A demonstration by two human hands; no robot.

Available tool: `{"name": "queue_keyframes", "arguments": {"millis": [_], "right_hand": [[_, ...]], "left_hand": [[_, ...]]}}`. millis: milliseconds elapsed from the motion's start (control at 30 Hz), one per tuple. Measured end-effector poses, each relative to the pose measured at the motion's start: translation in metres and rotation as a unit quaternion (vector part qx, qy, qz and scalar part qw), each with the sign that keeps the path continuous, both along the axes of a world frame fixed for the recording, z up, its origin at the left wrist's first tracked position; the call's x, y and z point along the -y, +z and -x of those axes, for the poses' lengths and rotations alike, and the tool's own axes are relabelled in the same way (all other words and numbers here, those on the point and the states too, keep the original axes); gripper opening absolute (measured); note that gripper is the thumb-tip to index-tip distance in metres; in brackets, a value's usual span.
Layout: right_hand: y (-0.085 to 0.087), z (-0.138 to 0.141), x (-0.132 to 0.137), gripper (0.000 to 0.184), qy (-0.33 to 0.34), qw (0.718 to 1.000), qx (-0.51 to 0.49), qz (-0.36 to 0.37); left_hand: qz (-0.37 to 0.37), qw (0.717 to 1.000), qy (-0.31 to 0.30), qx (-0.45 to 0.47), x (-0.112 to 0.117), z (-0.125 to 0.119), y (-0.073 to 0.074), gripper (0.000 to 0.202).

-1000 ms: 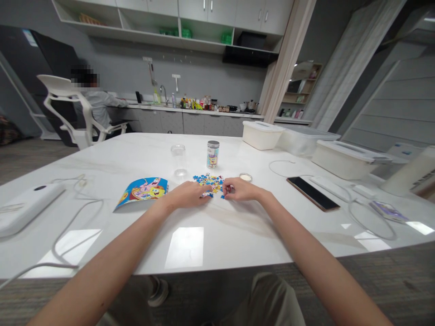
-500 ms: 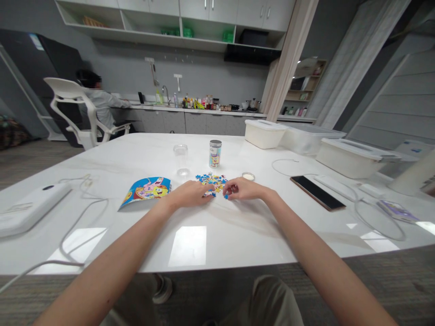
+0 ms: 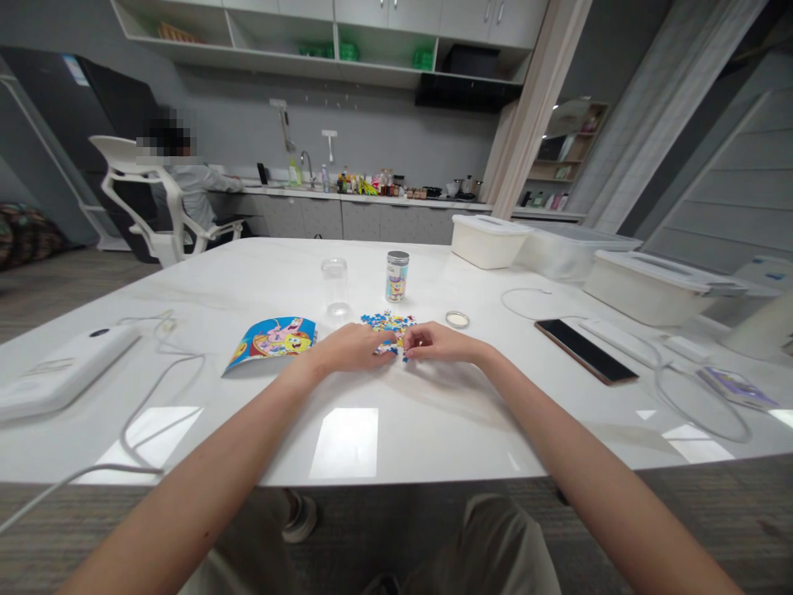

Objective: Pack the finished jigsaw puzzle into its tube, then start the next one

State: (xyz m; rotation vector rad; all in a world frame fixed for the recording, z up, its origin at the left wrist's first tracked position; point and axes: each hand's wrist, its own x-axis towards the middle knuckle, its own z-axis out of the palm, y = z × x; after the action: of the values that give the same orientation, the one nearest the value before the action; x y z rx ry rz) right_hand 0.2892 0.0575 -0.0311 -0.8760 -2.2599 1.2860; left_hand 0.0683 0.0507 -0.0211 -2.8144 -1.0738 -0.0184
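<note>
A loose heap of small jigsaw puzzle pieces (image 3: 379,320), blue, yellow and white, lies on the white table. My left hand (image 3: 352,347) rests palm down at its near left side, thumb and forefinger apart over several pieces. Across from it, my right hand (image 3: 437,341) is closed in a pinch on a small blue puzzle piece (image 3: 405,359), low over the tabletop. Left of my hands lies a curved picture sheet (image 3: 273,340) with cartoon figures on blue. Behind the heap stand a printed canister (image 3: 397,278) with a grey lid and a clear empty jar (image 3: 335,287).
A round lid (image 3: 458,319) lies right of the heap. Farther right are a phone (image 3: 583,350), a cable and white storage boxes (image 3: 489,240). At the left sits a white device (image 3: 65,368) with cables. A person (image 3: 192,186) sits on a chair beyond the table.
My right hand has moved slightly left with the blue puzzle piece, closer to my left hand. The whole view has shifted a little.
</note>
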Motion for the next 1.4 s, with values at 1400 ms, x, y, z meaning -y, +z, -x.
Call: {"name": "queue_keyframes", "arguments": {"millis": [1400], "right_hand": [[0.0034,0.001,0.0036,0.019,0.007,0.999,0.029,0.041]], "left_hand": [[-0.078,0.993,-0.076,0.036,-0.0031,-0.0006,-0.0053,0.025]]}}
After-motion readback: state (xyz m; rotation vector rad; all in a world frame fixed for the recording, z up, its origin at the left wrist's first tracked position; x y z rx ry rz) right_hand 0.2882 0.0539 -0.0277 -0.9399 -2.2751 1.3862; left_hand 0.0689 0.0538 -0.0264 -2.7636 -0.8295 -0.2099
